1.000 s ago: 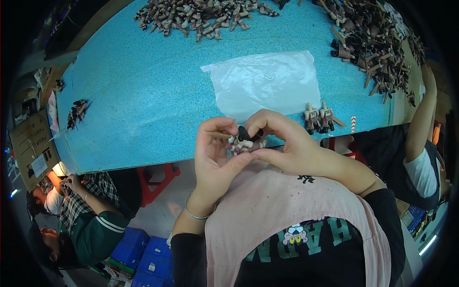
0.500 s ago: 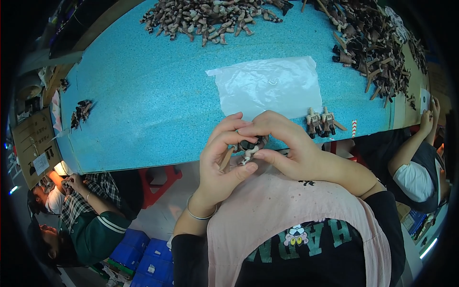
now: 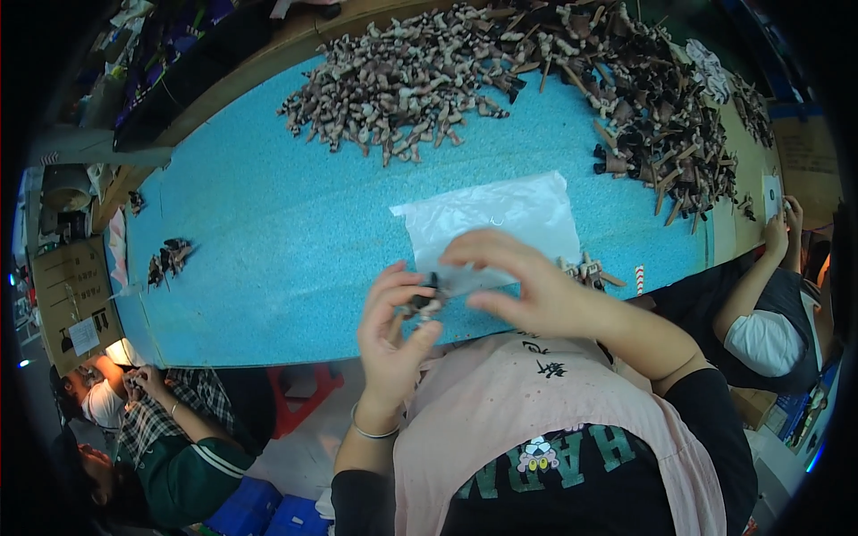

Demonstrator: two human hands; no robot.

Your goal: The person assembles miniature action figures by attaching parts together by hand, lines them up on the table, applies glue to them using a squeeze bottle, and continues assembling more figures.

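One small black-and-cream figurine, apparently hard plastic, sits pinched in the left hand, right hand spread beside it; judged light, stiff, best gripped mid-body.

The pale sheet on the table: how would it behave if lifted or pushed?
The sheet looks floppy, given its wrinkles. It is probably light: blue from the table faintly shows through. Pushed, it might crumple, as its edge looks uneven.
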